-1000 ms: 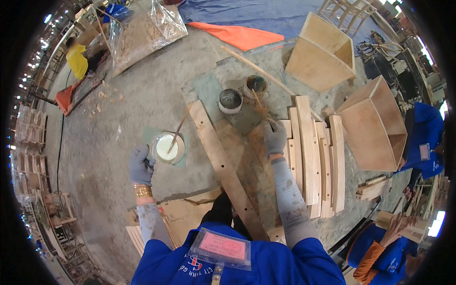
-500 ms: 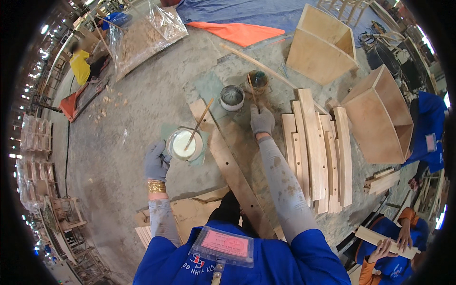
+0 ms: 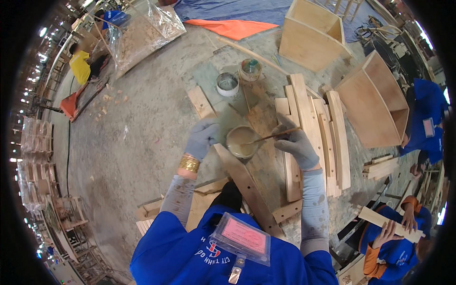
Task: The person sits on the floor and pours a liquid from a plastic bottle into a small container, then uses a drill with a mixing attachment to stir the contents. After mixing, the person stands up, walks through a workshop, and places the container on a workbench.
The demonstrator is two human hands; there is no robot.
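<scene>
My right hand [image 3: 298, 143], in a grey glove, grips a thin wooden stick [image 3: 268, 137] between thumb and fingers. The stick's lower end dips into a round bowl [image 3: 242, 154] of pale, cloudy liquid. Just left of that bowl is my gloved left hand [image 3: 203, 137], its fingers loosely bent and apart from the rim. Beneath the left hand runs a long wooden plank with drilled holes [image 3: 244, 183], slanting towards me. Beyond the bowl stand a white pot with grey contents [image 3: 227, 84] and a stained pot [image 3: 250, 70]. Another stick [image 3: 246, 100] lies near them.
Curved wooden pieces [image 3: 304, 102] are stacked at my right, with box-shaped wooden units [image 3: 373, 107] behind. A co-worker [image 3: 396, 237] holds a wooden piece at lower right. An orange sheet [image 3: 232, 28] and plastic-wrapped load [image 3: 147, 38] lie farther off.
The bowl has moved from the left to the middle. My right hand has left the stick by the far pot and come back to the bowl's stick. My left hand has shifted right.
</scene>
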